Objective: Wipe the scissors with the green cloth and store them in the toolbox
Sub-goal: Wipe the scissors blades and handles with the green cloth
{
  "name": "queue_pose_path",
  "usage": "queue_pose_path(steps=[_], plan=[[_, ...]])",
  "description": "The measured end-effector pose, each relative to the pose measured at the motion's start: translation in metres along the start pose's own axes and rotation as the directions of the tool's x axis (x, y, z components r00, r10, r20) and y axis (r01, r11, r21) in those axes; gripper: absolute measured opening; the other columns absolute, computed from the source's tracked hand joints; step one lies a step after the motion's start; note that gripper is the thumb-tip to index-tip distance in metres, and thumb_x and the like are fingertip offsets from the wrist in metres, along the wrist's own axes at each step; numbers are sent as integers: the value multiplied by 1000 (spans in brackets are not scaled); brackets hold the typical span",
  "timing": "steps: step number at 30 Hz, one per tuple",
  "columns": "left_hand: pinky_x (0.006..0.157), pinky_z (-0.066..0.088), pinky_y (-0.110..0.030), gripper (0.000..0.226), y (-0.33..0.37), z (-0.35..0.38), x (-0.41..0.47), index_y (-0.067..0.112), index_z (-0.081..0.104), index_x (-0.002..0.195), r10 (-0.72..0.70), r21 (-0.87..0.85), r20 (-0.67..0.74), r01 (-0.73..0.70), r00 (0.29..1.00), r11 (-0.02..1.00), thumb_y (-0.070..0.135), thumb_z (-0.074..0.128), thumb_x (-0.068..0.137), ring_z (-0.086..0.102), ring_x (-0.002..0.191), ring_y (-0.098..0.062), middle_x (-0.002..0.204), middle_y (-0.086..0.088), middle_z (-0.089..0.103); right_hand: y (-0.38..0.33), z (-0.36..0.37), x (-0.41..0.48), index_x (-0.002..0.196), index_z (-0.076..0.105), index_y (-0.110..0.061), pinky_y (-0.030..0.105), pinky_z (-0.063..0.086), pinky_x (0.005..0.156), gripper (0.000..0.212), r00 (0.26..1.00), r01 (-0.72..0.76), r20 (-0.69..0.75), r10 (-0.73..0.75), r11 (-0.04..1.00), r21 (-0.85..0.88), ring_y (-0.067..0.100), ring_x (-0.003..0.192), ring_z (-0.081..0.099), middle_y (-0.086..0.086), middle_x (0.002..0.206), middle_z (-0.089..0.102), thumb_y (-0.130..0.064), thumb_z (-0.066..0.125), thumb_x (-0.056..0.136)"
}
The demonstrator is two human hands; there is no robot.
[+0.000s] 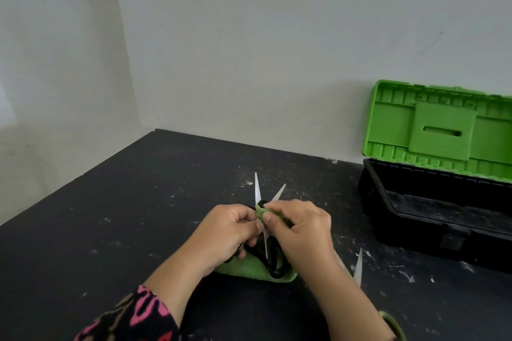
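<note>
A scuffed black table (110,229) meets a pale wall. Just above it, the scissors (257,188) show black handles and pale blades spread in a V. The left hand (224,232) grips the handles. The right hand (302,229) pinches the green cloth (243,270) at the pivot. The toolbox (415,213) stands open to the right.

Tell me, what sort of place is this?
Likely a plain workshop corner: a scuffed black table, an open green-lidded toolbox, and scissors being wiped with a green cloth.
</note>
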State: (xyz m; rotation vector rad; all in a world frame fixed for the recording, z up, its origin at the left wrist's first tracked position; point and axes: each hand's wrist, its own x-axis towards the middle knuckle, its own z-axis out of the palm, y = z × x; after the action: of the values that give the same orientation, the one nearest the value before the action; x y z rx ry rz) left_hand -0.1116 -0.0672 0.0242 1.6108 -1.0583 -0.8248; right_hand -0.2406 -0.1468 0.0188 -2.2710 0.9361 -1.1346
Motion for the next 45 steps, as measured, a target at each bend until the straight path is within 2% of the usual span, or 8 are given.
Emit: queue_pose_path(steps=[8,13,15,21,27,33,40,45], plan=[[53,37,-32,13,-4,-2,2,2,64,78,14,-9,-29,-14,999,1000,11,63,88,47,50,-20,53,2,59,-1,3,1,85,72,-33,46,45,86,13,995,13,101,-17,999,42,3,85,57,-24,73,61,-34,63,76],[56,41,-32,13,-4,1,0,4,65,81,14,17,18,-14,1000,1000,15,63,88,52,57,-22,55,3,60,1,3,0,81,67,-28,49,47,82,6,1000,3,-21,-4,999,-33,7,75,56,-24,68,54,-22,65,82],[52,41,-29,14,-2,-1,0,6,65,76,7,-9,-7,-7,1000,1000,12,62,88,50,53,-19,54,2,59,-1,4,-1,87,68,-30,47,46,85,7,999,5,49,-6,1000,4,5,82,57,-24,75,57,-25,65,83],[44,40,-24,22,3,-4,-1,10,65,68,-49,-167,-71,37,996,985,4,56,87,48,47,-15,55,-5,57,-9,-3,-1,104,57,-39,36,35,100,26,962,-25,273,25,1000,-4,0,96,48,-30,88,50,-39,66,79],[47,38,-23,28,6,-3,-1,13,63,66,-59,-125,-36,54,998,991,14,51,92,49,43,-16,56,-3,59,-7,-4,1,106,53,-40,22,14,95,32,965,-10,259,48,989,-148,1,94,43,-24,92,52,-46,49,74],[48,36,-22,32,4,-2,-1,15,65,74,-56,-83,-20,55,998,995,34,51,95,49,42,-14,55,-1,61,-2,-12,3,93,66,-42,39,31,103,24,977,-61,202,64,998,-23,-7,94,46,-25,84,57,-31,72,74],[54,35,-31,35,3,0,0,16,63,66,-46,-70,-92,39,995,997,31,50,95,48,41,-17,52,-3,59,-7,-2,-1,98,68,-38,46,40,95,31,990,-10,143,2,998,57,-2,92,56,-24,84,61,-51,53,75],[56,33,-34,36,3,1,-1,10,61,65,-29,-44,-90,25,995,999,28,51,95,47,41,-18,52,-4,58,-6,-1,1,91,58,-46,47,43,92,21,990,-11,144,2,998,60,-1,85,57,-22,77,62,-41,57,71]])
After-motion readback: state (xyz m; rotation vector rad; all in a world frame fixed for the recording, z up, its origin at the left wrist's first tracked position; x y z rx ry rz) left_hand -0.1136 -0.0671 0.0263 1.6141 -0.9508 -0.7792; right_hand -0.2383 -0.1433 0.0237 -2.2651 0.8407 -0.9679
